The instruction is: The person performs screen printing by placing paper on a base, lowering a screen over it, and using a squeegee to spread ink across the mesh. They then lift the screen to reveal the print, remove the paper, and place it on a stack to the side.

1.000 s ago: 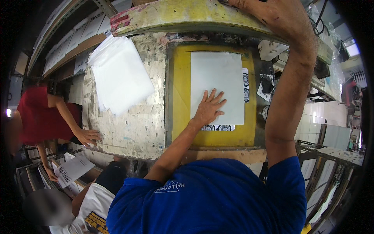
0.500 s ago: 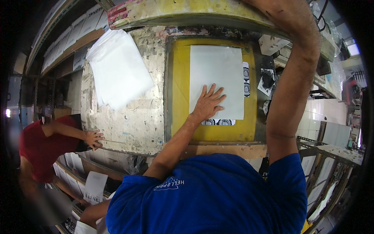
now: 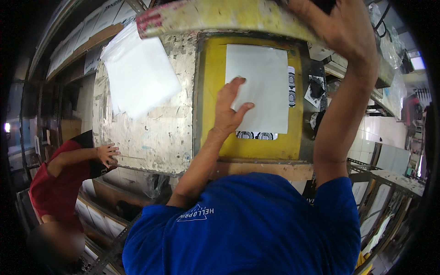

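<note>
A plain white sheet lies on a yellow board let into the worktable. Black round printed emblems on white paper show from under its near and right edges. Over the sheet's left edge is my left hand, fingers slightly bent, thumb held apart, nothing in its grasp. I cannot tell if its fingertips touch the sheet. My right hand is raised at the right end of a yellow-stained frame bar. Its thumb stretches along the bar; the other fingers run out of the picture.
A fanned stack of white plastic bags sits on the paint-worn tabletop at left. A co-worker in a red shirt rests a hand on the table's left corner. Racks stand at the right; an ink-blackened paper lies beside the board.
My left hand has shifted from flat on the sheet to its left edge, fingers now bent. More of my right hand shows at the frame bar. The co-worker has shifted slightly; the view has moved.
</note>
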`<state>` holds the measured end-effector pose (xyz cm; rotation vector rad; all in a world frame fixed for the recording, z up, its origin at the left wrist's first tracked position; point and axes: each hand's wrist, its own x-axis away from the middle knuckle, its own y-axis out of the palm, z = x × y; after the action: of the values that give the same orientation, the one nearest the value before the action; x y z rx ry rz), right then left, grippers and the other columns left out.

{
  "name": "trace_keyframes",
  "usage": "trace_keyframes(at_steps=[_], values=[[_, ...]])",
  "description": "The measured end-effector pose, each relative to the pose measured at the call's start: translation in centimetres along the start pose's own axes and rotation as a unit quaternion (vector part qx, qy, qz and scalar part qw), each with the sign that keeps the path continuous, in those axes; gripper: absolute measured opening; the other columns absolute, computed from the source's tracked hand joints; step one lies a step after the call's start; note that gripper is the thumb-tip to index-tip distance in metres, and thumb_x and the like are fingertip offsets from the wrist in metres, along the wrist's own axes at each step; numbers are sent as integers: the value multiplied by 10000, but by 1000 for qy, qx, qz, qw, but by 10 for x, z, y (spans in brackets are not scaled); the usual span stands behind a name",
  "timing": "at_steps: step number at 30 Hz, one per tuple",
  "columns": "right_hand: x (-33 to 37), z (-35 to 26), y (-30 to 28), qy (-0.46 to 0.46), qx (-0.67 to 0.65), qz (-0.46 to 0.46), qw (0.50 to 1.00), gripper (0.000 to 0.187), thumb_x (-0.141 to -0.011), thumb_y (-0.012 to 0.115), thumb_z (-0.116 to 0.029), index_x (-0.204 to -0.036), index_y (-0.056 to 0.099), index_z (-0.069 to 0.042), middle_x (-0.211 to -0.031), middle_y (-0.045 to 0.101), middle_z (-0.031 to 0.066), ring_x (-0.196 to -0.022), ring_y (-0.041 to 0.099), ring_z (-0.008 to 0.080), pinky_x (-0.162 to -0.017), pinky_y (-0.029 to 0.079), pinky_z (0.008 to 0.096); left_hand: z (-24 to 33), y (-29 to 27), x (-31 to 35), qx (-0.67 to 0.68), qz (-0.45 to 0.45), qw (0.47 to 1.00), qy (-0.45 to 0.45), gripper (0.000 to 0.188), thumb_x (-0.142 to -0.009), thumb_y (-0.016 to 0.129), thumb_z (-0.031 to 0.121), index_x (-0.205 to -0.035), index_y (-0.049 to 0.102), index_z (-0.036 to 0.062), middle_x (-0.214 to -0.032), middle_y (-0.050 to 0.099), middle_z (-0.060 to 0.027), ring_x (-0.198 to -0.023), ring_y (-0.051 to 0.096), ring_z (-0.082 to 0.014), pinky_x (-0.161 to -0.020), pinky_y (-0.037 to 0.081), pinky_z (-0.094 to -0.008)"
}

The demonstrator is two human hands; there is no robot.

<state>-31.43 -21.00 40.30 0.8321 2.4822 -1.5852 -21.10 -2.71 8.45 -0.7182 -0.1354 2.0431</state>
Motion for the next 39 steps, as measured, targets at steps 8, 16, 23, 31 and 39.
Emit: trace_keyframes(at_steps=[8,16,23,31,39], values=[[131,-7,97,-40,158,116,980,554,-670,849,-248,-1214,746,-231,-799,628,80,-676,598,301,-649,504,411,75,-76,20,326,260,900,-124,1227,-612,997,295,-1537,289,-90,-1327,588,-128,-1186,597,-226,-1039,490,-395],[202,50,219,81,-63,40,994,489,-749,803,-186,-1233,733,-172,-719,609,123,-647,572,347,-662,487,461,-27,-64,162,81,112,968,-208,1000,-567,977,160,-1433,514,-26,-1368,591,-169,-1199,586,-282,-1044,469,-407],[224,46,271,142,105,-152,972,768,-670,776,-103,-1406,584,-216,-1146,557,134,-1109,502,282,-979,303,515,-47,-62,173,-212,70,966,-128,891,-570,935,295,-1365,611,55,-1501,469,-215,-1315,448,-408,-1112,338,-521],[155,138,290,97,133,-12,986,773,-598,753,-96,-1353,621,-195,-1133,582,122,-1104,518,294,-973,313,514,-32,-69,170,-216,33,958,-185,788,-652,885,348,-1341,642,53,-1567,359,-248,-1351,357,-442,-1130,310,-525],[50,238,298,41,191,67,978,775,-600,674,-127,-1367,622,-218,-1151,607,130,-1112,529,294,-975,319,506,-37,-71,177,-208,27,959,-193,839,-692,873,447,-1390,612,61,-1585,328,-257,-1382,342,-420,-1129,324,-506]])
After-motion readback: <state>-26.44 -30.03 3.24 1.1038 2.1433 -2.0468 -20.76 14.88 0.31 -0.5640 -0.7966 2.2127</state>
